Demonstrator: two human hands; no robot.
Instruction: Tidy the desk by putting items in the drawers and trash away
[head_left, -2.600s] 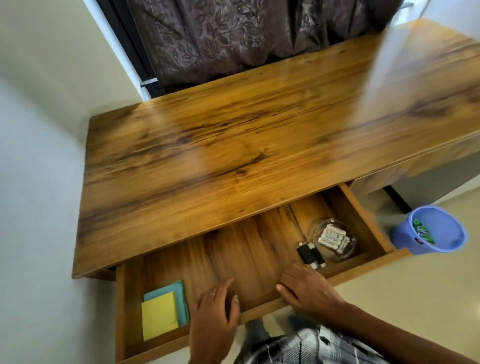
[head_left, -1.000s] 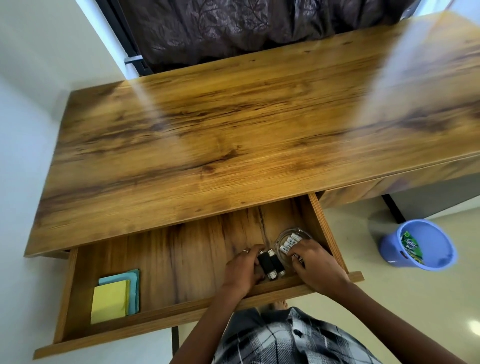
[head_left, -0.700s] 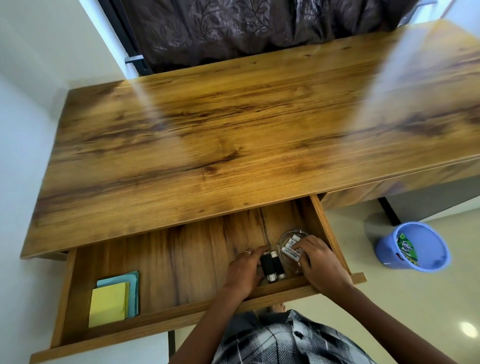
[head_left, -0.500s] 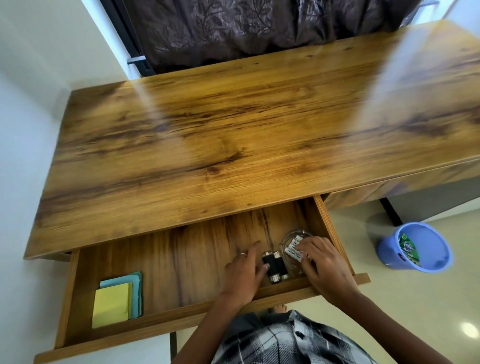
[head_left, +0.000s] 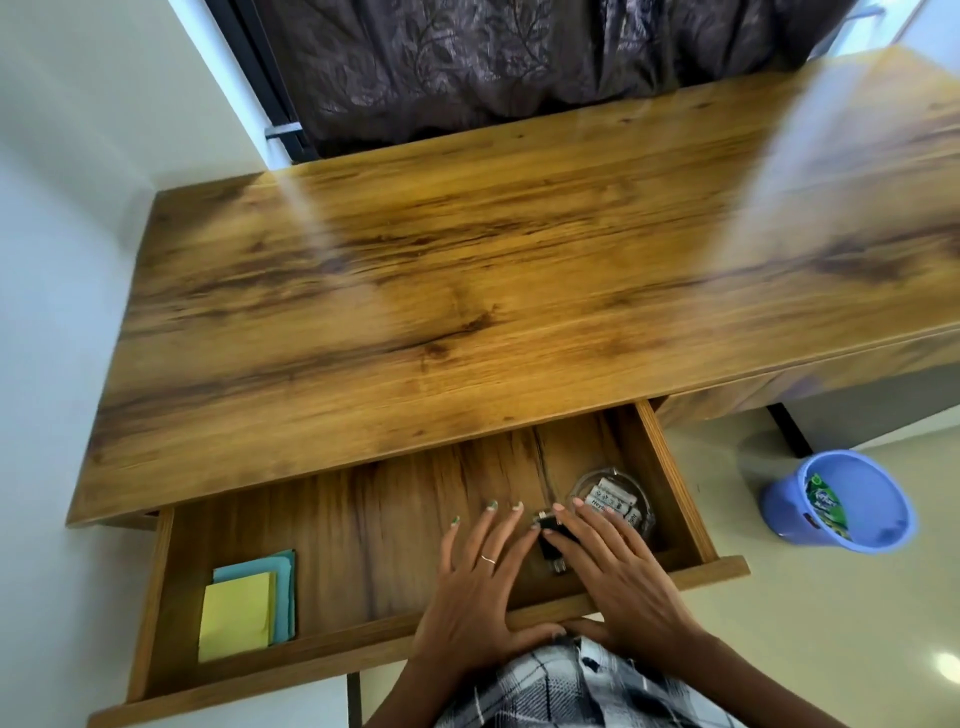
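Observation:
The wooden desk (head_left: 519, 291) has its left drawer (head_left: 363, 519) pulled out. Inside, at the right end, stands a clear glass dish (head_left: 613, 501) of white batteries, with small black items (head_left: 551, 545) beside it. A yellow sticky-note pad (head_left: 236, 616) lies on a blue one (head_left: 283, 571) at the left end. My left hand (head_left: 478, 587) lies flat with straight fingers over the drawer's front edge. My right hand (head_left: 618, 571) lies flat too, its fingers over the black items and reaching the dish. Neither hand holds anything.
A blue plastic bin (head_left: 839, 501) with a green wrapper inside stands on the pale floor to the right, under the desk. A dark patterned curtain (head_left: 519, 62) hangs behind the desk. A white wall runs along the left. A second, closed drawer front (head_left: 779, 387) sits to the right.
Both hands have let go of the black items and the dish and drawn back, fingers now spread flat over the drawer's front edge. The view has shifted slightly.

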